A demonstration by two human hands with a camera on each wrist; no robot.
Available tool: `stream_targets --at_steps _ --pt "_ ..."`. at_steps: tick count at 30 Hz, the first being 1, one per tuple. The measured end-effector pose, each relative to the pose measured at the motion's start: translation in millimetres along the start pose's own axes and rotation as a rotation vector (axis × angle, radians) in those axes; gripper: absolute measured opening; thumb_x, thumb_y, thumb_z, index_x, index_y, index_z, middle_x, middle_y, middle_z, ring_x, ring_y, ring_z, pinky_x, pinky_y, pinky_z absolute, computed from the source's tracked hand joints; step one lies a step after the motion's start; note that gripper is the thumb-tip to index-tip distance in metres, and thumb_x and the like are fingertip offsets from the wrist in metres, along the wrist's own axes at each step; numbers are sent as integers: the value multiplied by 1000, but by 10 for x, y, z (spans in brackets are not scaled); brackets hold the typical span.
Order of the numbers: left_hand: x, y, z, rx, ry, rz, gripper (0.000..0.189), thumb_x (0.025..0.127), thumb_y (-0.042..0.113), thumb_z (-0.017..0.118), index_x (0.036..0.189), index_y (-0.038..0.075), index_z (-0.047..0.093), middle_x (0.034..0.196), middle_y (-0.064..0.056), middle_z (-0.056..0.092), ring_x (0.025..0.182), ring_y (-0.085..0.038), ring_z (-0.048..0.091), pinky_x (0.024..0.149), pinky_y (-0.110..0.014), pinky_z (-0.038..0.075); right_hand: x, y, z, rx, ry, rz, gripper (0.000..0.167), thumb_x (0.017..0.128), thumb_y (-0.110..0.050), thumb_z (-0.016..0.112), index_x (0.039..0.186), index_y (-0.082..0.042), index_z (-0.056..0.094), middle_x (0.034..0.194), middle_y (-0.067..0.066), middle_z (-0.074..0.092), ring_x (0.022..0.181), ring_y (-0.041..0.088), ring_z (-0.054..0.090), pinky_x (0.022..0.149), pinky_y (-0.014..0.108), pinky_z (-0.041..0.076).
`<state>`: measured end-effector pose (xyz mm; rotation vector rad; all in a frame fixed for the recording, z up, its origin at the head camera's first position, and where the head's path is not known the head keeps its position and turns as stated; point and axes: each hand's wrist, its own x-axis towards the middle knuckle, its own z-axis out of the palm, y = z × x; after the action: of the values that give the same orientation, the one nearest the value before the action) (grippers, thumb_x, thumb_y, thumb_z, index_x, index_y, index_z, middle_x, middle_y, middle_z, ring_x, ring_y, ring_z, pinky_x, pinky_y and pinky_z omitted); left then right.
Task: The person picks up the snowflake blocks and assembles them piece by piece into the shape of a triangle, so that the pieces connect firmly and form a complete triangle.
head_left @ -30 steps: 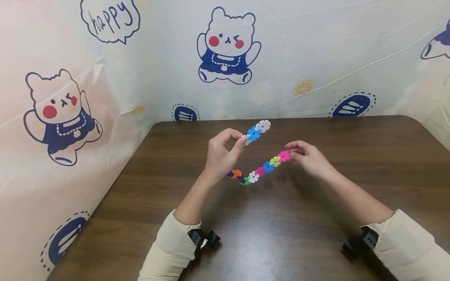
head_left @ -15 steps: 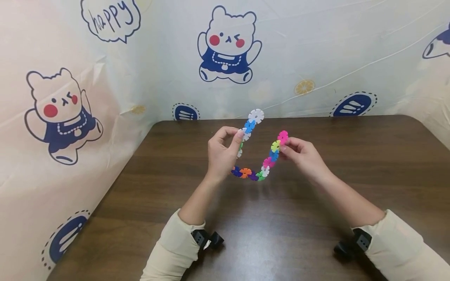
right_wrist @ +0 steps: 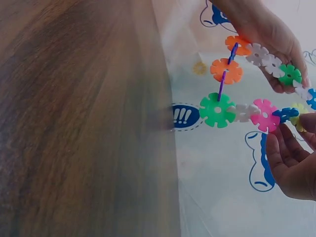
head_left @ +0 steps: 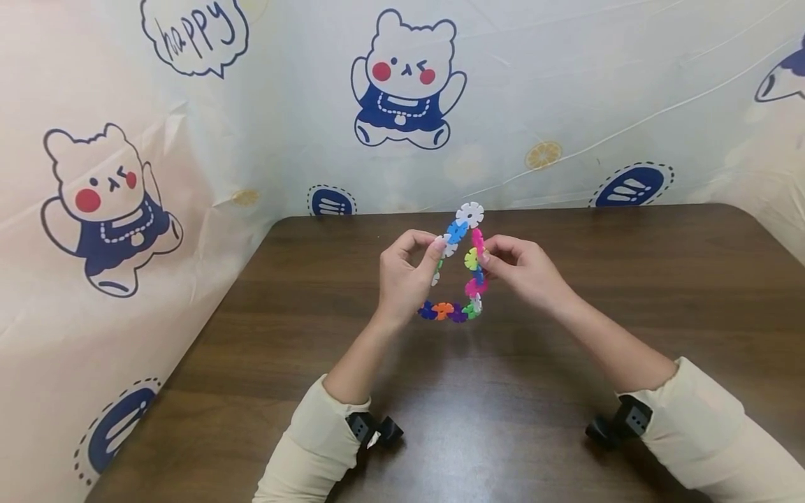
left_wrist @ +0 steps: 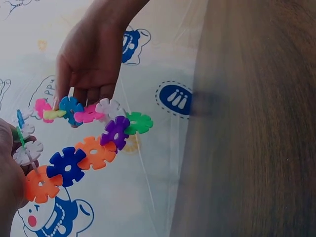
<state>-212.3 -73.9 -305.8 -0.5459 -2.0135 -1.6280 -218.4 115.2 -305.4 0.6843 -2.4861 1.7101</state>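
Note:
A chain of notched plastic flower discs hangs above the table, bent into a near loop. My left hand (head_left: 405, 279) pinches it at a white disc (head_left: 448, 245), just below a blue one (head_left: 457, 230). At the top is the white end disc (head_left: 469, 214). On the other side my right hand (head_left: 525, 272) grips the chain near the pink end disc (head_left: 479, 242) and a yellow disc (head_left: 472, 259). The two ends are close; whether they touch, I cannot tell. Orange (left_wrist: 96, 152), dark blue (left_wrist: 66, 167), purple (left_wrist: 116, 133) and green discs (right_wrist: 217, 110) form the low side.
A brown wooden table (head_left: 503, 419) lies beneath both hands. Behind it and to the left hangs a pale sheet (head_left: 283, 105) printed with cartoon bears. Each cuff has a small black camera (head_left: 632, 416) strapped on.
My right hand has moved left and slightly up, bringing the pink end beside the white end. The chain has folded from a slanting curve into a near loop. The left hand has shifted little.

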Motion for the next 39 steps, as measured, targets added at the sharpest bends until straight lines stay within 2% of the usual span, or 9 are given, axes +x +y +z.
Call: stream_targets --at_steps 6,13,18,23,28,33,39 --pt "-7 9 11 2 -17 16 13 87 10 64 88 -3 63 86 -11 65 83 -17 61 59 -28 51 11 -21 11 -19 -10 -3 18 92 -16 57 100 0 62 88 12 61 79 24 57 68 27 52" --pt "-17 51 21 20 -34 -5 12 86 6 64 88 -6 63 87 -15 65 86 -22 61 64 -32 52 -1 -37 1 -31 -10 11 18 92 -17 57 100 -2 62 89 11 60 79 24 56 67 29 52" --pt "-32 108 21 34 -52 -20 11 85 0 64 88 -10 62 88 -20 65 86 -27 61 65 -27 51 -10 -41 2 -32 1 22 18 92 -17 57 101 -2 63 90 11 60 80 24 57 68 27 52" --pt "-18 37 -5 34 -92 -40 12 86 6 65 89 -5 64 90 -14 66 86 -21 60 68 -28 51 -12 -27 8 -20 4 38 20 92 -17 57 102 -1 62 91 13 61 81 24 58 69 26 51" --pt "54 12 -48 61 -148 -49 19 87 18 65 96 1 66 94 -7 66 88 -17 58 73 -30 48 -18 -19 16 -17 5 25 19 92 -17 58 101 -1 62 90 12 61 80 24 58 68 27 52" --pt "204 142 -45 89 -186 10 23 87 22 65 100 3 67 95 -4 66 88 -14 58 77 -30 48 -38 -16 28 -43 0 1 15 91 -16 59 98 -4 63 85 9 61 75 24 56 64 29 51" --pt "314 294 -13 133 -285 35 15 85 14 68 92 0 70 84 -4 68 73 -11 60 65 -26 52 -73 -9 42 -119 23 -88 10 90 -11 61 93 -3 65 83 7 59 71 24 54 61 28 48"
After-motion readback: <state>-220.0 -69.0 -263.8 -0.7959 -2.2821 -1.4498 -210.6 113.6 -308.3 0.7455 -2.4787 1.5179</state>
